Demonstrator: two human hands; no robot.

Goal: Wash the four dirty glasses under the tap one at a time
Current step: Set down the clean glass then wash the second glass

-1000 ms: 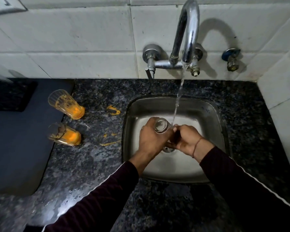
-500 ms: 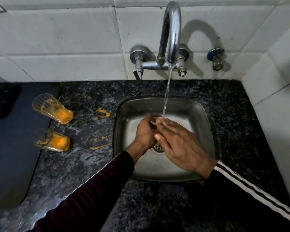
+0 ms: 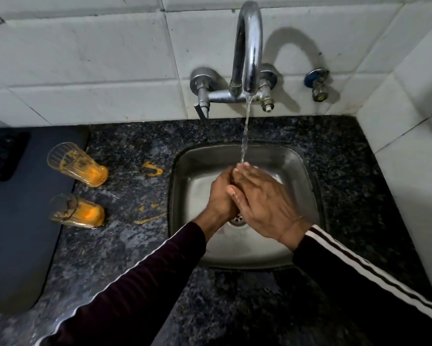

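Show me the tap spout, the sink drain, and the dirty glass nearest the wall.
tap spout [image 3: 249,46], head view, on the chrome curve.
sink drain [image 3: 238,218], head view, on the visible strainer edge.
dirty glass nearest the wall [image 3: 76,164], head view, mid body.

Tap [image 3: 247,46] at 12 o'clock, running; the thin stream [image 3: 245,136] lands on the fingertips of the right hand [image 3: 265,203]. Both hands are over the steel sink [image 3: 295,171], centre frame. The left hand [image 3: 220,196] is curled, apparently round a glass, but the glass itself is hidden. The right hand lies flat across it, fingers straight. Drain [image 3: 237,218] partly visible below the hands.

On the dark speckled counter [image 3: 135,258] at 9 o'clock: two glasses on their sides, far glass [image 3: 76,164] and near glass [image 3: 76,211], each with orange residue. Orange smears [image 3: 152,169] between glasses and sink. A dark mat [image 3: 17,233] lies at the left edge. A small valve [image 3: 318,84] sits at 1 o'clock on the tiled wall [image 3: 85,58].
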